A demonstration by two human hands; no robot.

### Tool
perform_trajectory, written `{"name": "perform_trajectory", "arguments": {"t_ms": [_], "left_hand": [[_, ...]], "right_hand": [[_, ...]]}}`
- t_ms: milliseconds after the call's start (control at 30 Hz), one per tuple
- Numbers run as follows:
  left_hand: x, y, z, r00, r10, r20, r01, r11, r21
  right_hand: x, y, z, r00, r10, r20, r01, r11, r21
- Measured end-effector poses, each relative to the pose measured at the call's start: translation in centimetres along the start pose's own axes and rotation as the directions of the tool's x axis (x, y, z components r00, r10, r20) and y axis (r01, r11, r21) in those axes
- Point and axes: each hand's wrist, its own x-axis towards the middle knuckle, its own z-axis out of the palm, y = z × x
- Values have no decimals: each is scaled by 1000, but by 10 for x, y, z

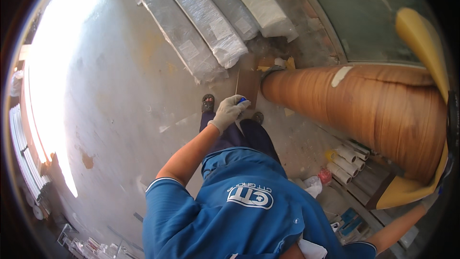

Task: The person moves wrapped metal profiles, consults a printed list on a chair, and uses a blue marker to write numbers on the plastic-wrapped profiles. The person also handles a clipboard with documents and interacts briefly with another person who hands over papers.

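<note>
My left hand point(228, 113), in a pale work glove, is raised in front of my legs. Its fingers are closed on a small blue object point(241, 100) whose kind does not show. At the far right, my gloved right hand point(432, 200) is beside the lower end of a large wood-grain roll point(354, 105). Its fingers are lost in the dark rim of the picture. Yellow sheeting point(407, 193) flares out from under the roll's near end, and another yellow flap point(421, 38) curves up above it. A pale patch point(341, 76) marks the roll's surface.
Long plastic-wrapped packages point(206, 24) lie on the floor ahead. Several cardboard tubes point(346, 162) are stacked below the roll, near a red bundle point(325, 176). A flat brown board point(247, 88) lies by my feet. Long pale strips point(24, 148) line the left side, beside bright light.
</note>
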Motion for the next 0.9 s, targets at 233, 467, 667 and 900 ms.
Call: {"name": "perform_trajectory", "arguments": {"t_ms": [233, 467, 667, 900], "left_hand": [[40, -76, -78, 972, -188, -144, 182, 982, -54], [61, -152, -104, 925, -174, -338, 317, 843, 435], [76, -223, -120, 949, -178, -262, 316, 593, 740], [64, -296, -119, 923, -225, -311, 380, 416, 826]], "right_hand": [[-52, -20, 24, 997, 19, -73, -40, 958, -284], [-210, 10, 12, 970, 20, -244, -179, 741, -648], [-452, 40, 31, 520, 637, -569, -724, -24, -689], [-563, 3, 311, 177, 625, 761, -243, 777, -581]]}}
